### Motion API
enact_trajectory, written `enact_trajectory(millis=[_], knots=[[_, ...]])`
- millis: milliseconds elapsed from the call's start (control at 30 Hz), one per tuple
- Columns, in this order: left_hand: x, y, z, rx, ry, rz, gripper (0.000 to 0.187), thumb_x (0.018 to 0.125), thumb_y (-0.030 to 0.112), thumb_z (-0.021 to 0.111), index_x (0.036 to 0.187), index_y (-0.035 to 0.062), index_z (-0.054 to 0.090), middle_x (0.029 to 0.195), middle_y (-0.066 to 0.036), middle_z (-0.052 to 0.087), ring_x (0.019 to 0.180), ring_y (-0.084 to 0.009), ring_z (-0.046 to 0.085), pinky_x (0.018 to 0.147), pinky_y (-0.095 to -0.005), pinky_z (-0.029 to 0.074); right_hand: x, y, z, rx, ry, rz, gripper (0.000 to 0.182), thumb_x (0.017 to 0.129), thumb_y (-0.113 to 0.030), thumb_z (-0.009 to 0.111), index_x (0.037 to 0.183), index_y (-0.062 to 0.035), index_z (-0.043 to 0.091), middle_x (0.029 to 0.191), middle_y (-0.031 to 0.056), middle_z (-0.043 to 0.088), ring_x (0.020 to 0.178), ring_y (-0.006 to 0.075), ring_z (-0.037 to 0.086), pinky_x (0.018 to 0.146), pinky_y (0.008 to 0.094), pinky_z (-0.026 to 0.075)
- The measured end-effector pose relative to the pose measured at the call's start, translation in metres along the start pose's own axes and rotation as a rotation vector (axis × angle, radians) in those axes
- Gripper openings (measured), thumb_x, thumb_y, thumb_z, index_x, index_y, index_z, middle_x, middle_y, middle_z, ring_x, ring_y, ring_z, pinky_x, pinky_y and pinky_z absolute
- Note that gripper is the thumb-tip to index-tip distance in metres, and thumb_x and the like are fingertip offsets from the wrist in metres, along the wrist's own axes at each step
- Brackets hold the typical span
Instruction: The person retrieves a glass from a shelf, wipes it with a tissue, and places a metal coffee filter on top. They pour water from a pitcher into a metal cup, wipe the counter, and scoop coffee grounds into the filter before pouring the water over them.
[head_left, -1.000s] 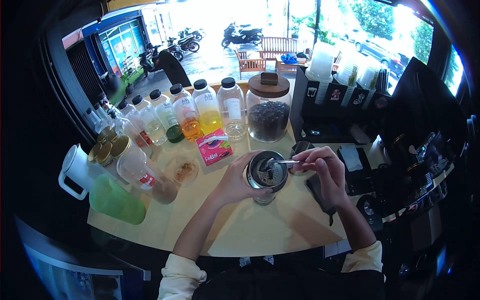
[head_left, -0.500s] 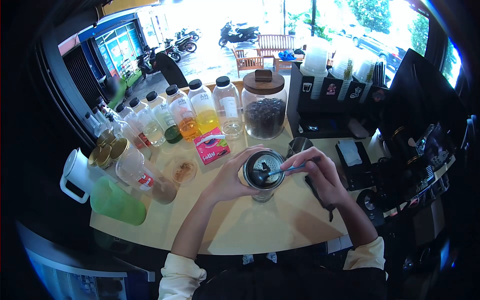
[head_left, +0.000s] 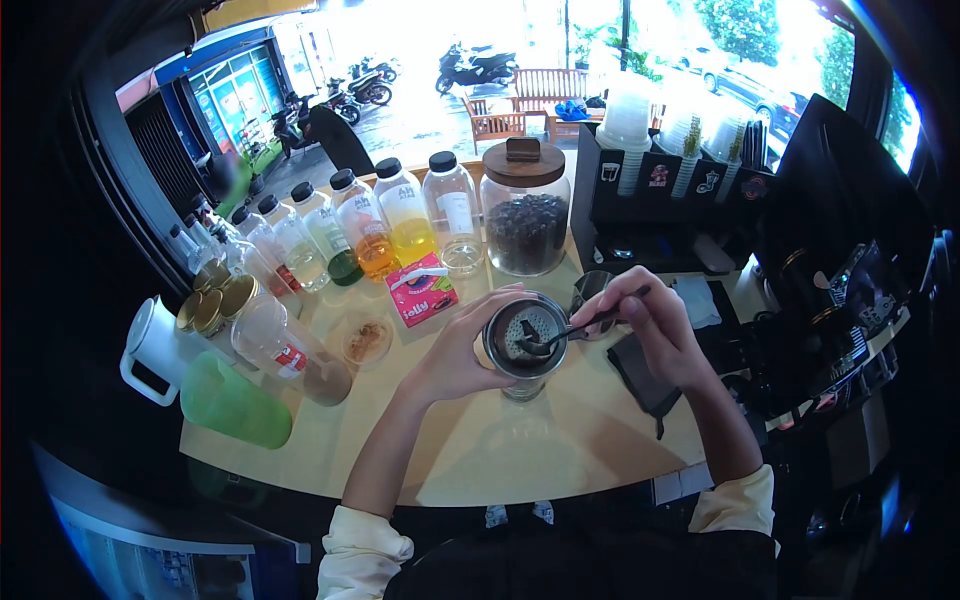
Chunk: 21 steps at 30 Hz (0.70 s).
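My left hand (head_left: 455, 352) wraps around a metal strainer cup (head_left: 524, 338) that sits on top of a clear glass (head_left: 522, 385) on the pale counter (head_left: 500, 450). My right hand (head_left: 650, 325) pinches the handle of a metal spoon (head_left: 562, 332), whose bowl rests inside the strainer on its perforated bottom. A small metal cup (head_left: 590, 287) stands just behind my right hand.
A row of syrup bottles (head_left: 375, 225), a coffee-bean jar (head_left: 524, 208) with a wooden lid, a pink carton (head_left: 422, 290), a small dish (head_left: 367, 340), gold-lidded jars (head_left: 215, 300), a white jug (head_left: 155, 345) and a green pitcher (head_left: 232, 403) crowd the left and back. Stacked cups (head_left: 640, 115) and dark equipment sit on the right.
My right hand has shifted the spoon around inside the strainer, from the right rim to the left side and back to the middle. My left hand has kept its hold.
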<state>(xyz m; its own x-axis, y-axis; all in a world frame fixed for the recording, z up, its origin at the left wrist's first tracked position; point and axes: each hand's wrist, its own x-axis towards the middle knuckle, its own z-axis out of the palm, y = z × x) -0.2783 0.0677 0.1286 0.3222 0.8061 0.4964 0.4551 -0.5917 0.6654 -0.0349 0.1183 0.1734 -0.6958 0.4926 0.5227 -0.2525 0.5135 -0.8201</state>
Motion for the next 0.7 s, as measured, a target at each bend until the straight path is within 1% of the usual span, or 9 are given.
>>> enact_trajectory(millis=[167, 233, 367, 433, 467, 533, 567, 633, 700], knots=[[0.001, 0.005, 0.001, 0.033, 0.000, 0.009, 0.083, 0.052, 0.014, 0.083, 0.127, 0.0082, 0.047, 0.129, -0.011, 0.051, 0.125, -0.0284, 0.044, 0.106, -0.0404, 0.034, 0.009, -0.001, 0.003, -0.069, -0.025, -0.034, 0.019, 0.099, -0.014, 0.036, 0.098, 0.0006, 0.048, 0.093, 0.0133, 0.065, 0.089, 0.0158, 0.062, 0.078, 0.0294, 0.051], [0.001, 0.006, 0.000, 0.021, 0.014, 0.027, 0.083, 0.052, 0.014, 0.083, 0.127, 0.0079, 0.047, 0.129, -0.011, 0.051, 0.125, -0.0285, 0.044, 0.106, -0.0402, 0.034, 0.011, -0.001, 0.002, -0.018, 0.016, -0.001, 0.020, 0.100, -0.015, 0.035, 0.098, 0.0001, 0.047, 0.092, 0.0130, 0.064, 0.090, 0.0158, 0.062, 0.078, 0.0296, 0.051], [-0.001, 0.004, -0.001, 0.044, 0.023, 0.022, 0.084, 0.052, 0.014, 0.083, 0.128, 0.0078, 0.046, 0.129, -0.012, 0.051, 0.125, -0.0287, 0.044, 0.106, -0.0402, 0.034, 0.014, 0.000, -0.002, 0.015, -0.012, 0.035, 0.021, 0.100, -0.017, 0.035, 0.098, 0.0001, 0.047, 0.092, 0.0122, 0.064, 0.090, 0.0156, 0.062, 0.077, 0.0296, 0.051], [-0.001, 0.007, -0.001, 0.007, 0.018, -0.006, 0.083, 0.053, 0.014, 0.082, 0.128, 0.0077, 0.046, 0.129, -0.012, 0.051, 0.125, -0.0289, 0.044, 0.106, -0.0403, 0.034, 0.016, -0.002, 0.000, -0.044, 0.064, 0.006, 0.024, 0.100, -0.024, 0.035, 0.097, -0.0012, 0.045, 0.092, 0.0151, 0.063, 0.090, 0.0186, 0.063, 0.076, 0.0303, 0.051], [-0.001, 0.007, -0.001, 0.007, 0.017, -0.004, 0.083, 0.053, 0.014, 0.082, 0.128, 0.0077, 0.046, 0.129, -0.012, 0.051, 0.125, -0.0289, 0.044, 0.106, -0.0403, 0.034, 0.016, -0.001, 0.001, -0.045, 0.065, 0.006, 0.024, 0.100, -0.024, 0.035, 0.097, -0.0012, 0.045, 0.092, 0.0151, 0.063, 0.090, 0.0186, 0.063, 0.076, 0.0303, 0.051], [0.000, 0.007, -0.001, 0.033, 0.017, 0.011, 0.083, 0.052, 0.017, 0.084, 0.127, 0.0081, 0.048, 0.131, -0.011, 0.050, 0.125, -0.0262, 0.045, 0.105, -0.0380, 0.034, 0.016, 0.001, 0.001, -0.022, -0.045, 0.038, 0.020, 0.100, -0.018, 0.036, 0.099, -0.0010, 0.045, 0.091, 0.0120, 0.064, 0.089, 0.0153, 0.062, 0.077, 0.0296, 0.051], [0.000, 0.008, -0.001, 0.033, 0.017, 0.012, 0.083, 0.052, 0.017, 0.084, 0.127, 0.0081, 0.048, 0.131, -0.011, 0.050, 0.125, -0.0262, 0.045, 0.105, -0.0380, 0.034, 0.016, 0.000, 0.000, -0.031, -0.022, 0.045, 0.020, 0.100, -0.019, 0.036, 0.099, -0.0015, 0.045, 0.091, 0.0112, 0.064, 0.089, 0.0147, 0.062, 0.077, 0.0292, 0.050], [0.000, 0.010, -0.001, 0.051, 0.037, 0.032, 0.082, 0.053, 0.014, 0.083, 0.127, 0.0084, 0.047, 0.128, -0.012, 0.051, 0.125, -0.0294, 0.044, 0.106, -0.0409, 0.034, 0.017, 0.002, 0.002, -0.017, 0.019, 0.022, 0.020, 0.100, -0.019, 0.036, 0.099, -0.0016, 0.045, 0.090, 0.0104, 0.064, 0.089, 0.0144, 0.062, 0.077, 0.0289, 0.050], [0.001, 0.011, -0.001, 0.071, 0.030, 0.035, 0.082, 0.053, 0.015, 0.083, 0.127, 0.0086, 0.047, 0.128, -0.012, 0.051, 0.125, -0.0296, 0.044, 0.106, -0.0412, 0.035, 0.018, 0.003, 0.002, -0.004, 0.058, -0.001, 0.020, 0.100, -0.019, 0.036, 0.099, -0.0017, 0.046, 0.090, 0.0097, 0.064, 0.088, 0.0141, 0.062, 0.077, 0.0287, 0.050]])
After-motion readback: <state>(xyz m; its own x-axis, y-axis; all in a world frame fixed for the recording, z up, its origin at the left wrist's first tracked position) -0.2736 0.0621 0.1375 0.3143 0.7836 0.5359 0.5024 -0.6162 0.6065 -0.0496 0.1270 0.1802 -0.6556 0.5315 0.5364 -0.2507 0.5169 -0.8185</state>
